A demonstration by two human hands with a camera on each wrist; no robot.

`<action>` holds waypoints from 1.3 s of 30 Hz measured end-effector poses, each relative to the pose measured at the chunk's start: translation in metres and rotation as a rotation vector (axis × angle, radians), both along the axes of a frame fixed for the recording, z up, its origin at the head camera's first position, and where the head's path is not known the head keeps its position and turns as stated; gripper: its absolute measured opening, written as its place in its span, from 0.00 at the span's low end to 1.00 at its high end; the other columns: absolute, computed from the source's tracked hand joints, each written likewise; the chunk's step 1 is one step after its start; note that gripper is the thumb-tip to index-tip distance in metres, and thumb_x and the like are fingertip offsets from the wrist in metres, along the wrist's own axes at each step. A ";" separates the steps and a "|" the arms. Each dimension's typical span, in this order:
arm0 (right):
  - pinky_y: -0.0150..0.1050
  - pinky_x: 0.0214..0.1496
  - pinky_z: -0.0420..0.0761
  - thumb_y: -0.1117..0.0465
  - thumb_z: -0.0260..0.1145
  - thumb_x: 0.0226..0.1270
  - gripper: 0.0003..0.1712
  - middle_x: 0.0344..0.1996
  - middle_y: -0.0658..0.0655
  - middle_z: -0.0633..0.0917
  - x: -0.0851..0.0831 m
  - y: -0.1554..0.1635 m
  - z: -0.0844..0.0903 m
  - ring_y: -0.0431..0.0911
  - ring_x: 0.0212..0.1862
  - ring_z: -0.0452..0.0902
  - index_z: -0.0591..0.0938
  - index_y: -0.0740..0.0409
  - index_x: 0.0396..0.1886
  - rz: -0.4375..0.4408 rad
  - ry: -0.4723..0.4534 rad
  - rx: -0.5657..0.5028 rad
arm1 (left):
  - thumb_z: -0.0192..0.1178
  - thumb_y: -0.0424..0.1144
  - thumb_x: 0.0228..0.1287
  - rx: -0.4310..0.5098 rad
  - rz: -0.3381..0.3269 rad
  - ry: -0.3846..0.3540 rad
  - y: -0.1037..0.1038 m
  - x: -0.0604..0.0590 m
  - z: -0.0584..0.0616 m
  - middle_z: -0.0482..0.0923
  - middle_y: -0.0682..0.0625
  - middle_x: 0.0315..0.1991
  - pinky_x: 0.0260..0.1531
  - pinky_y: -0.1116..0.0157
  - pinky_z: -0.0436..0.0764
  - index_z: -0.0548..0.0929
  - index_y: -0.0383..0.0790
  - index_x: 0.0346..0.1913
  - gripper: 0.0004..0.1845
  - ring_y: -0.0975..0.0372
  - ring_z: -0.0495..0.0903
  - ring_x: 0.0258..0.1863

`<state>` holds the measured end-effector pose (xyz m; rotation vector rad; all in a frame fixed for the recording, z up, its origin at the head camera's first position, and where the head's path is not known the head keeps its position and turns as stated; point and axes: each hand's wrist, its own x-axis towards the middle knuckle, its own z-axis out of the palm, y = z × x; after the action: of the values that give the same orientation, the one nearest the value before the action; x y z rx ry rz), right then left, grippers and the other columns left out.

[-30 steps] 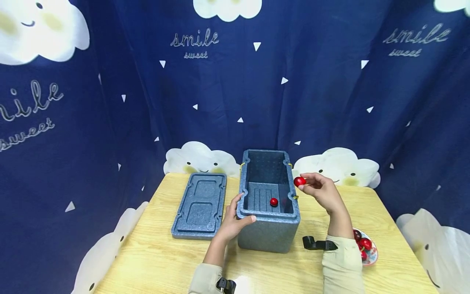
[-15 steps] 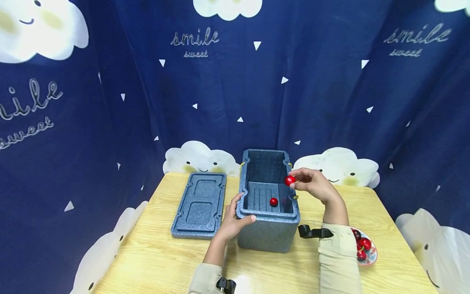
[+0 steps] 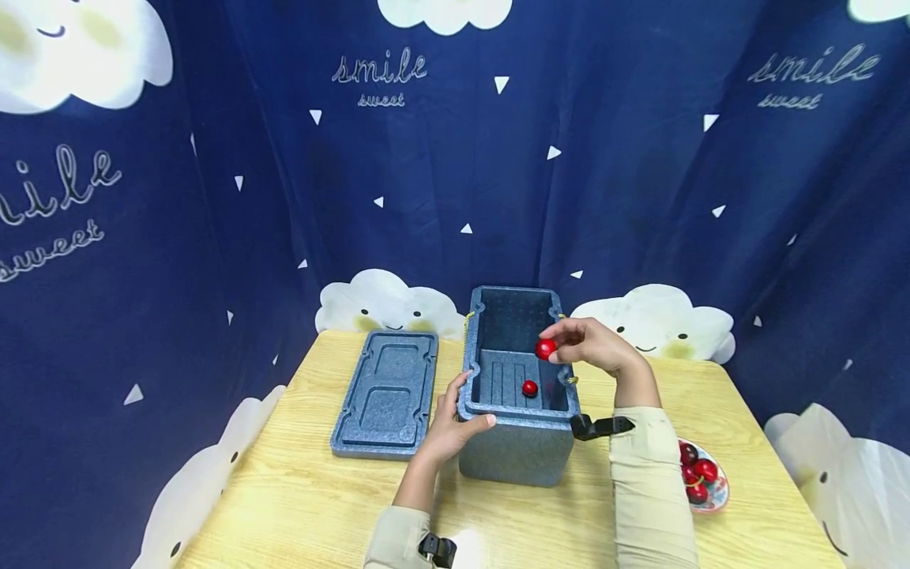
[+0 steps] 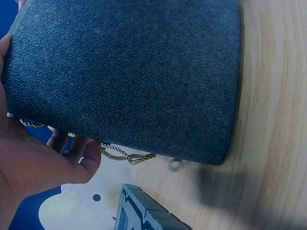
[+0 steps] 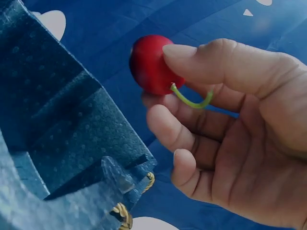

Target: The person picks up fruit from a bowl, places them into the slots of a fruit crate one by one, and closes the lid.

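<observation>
Wooden surface [image 3: 306,498], towards far edge: left hand [image 3: 451,435] grips blue rectangular foam box [image 3: 517,454]; right hand [image 3: 593,346] pinches round red cherry [image 3: 545,349] above; loosening risks drop.

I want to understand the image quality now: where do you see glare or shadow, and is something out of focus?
Head view: white glare on the table near the left sleeve; left wrist view: dim and bluish, dark shadow on the wood beside the box; right wrist view: the box's near edge looks soft, the cherry clearer.
</observation>
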<state>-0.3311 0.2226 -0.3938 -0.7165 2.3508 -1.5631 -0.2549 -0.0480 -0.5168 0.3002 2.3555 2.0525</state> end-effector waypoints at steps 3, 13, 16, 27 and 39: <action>0.38 0.38 0.78 0.73 0.68 0.51 0.20 0.35 0.62 0.82 -0.006 -0.005 0.002 0.47 0.35 0.77 0.77 0.73 0.47 0.038 -0.035 0.022 | 0.72 0.45 0.44 -0.005 0.003 -0.003 0.000 -0.001 0.000 0.56 0.40 0.58 0.56 0.46 0.57 0.60 0.60 0.68 0.46 0.49 0.58 0.57; 0.39 0.38 0.76 0.72 0.68 0.49 0.20 0.31 0.59 0.82 -0.026 -0.019 -0.002 0.47 0.34 0.76 0.77 0.71 0.44 0.161 -0.153 0.118 | 0.72 0.45 0.44 -0.019 0.009 -0.009 0.000 -0.001 0.001 0.57 0.40 0.56 0.54 0.49 0.59 0.60 0.60 0.68 0.46 0.50 0.59 0.54; 0.37 0.34 0.75 0.72 0.68 0.48 0.21 0.30 0.58 0.82 -0.030 -0.023 -0.004 0.45 0.32 0.75 0.77 0.71 0.45 0.187 -0.172 0.137 | 0.72 0.45 0.44 -0.022 0.010 -0.007 0.000 -0.001 0.002 0.58 0.40 0.55 0.54 0.50 0.59 0.60 0.61 0.68 0.46 0.51 0.59 0.54; 0.35 0.27 0.72 0.73 0.64 0.49 0.21 0.27 0.55 0.81 -0.036 -0.036 -0.007 0.42 0.26 0.72 0.77 0.71 0.47 0.171 -0.259 0.192 | 0.72 0.46 0.44 -0.030 0.011 0.006 0.001 0.000 0.003 0.58 0.40 0.55 0.53 0.50 0.60 0.60 0.61 0.67 0.46 0.51 0.59 0.54; 0.38 0.28 0.72 0.71 0.67 0.48 0.19 0.28 0.54 0.82 -0.042 -0.045 -0.004 0.42 0.27 0.71 0.81 0.66 0.44 0.184 -0.328 0.276 | 0.71 0.39 0.47 -0.034 0.007 0.020 0.000 0.000 0.003 0.58 0.38 0.56 0.52 0.47 0.60 0.59 0.51 0.69 0.45 0.49 0.59 0.55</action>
<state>-0.3730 0.1779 -0.3978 -0.5476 2.1307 -1.1504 -0.2546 -0.0477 -0.5141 0.3135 2.4034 2.0191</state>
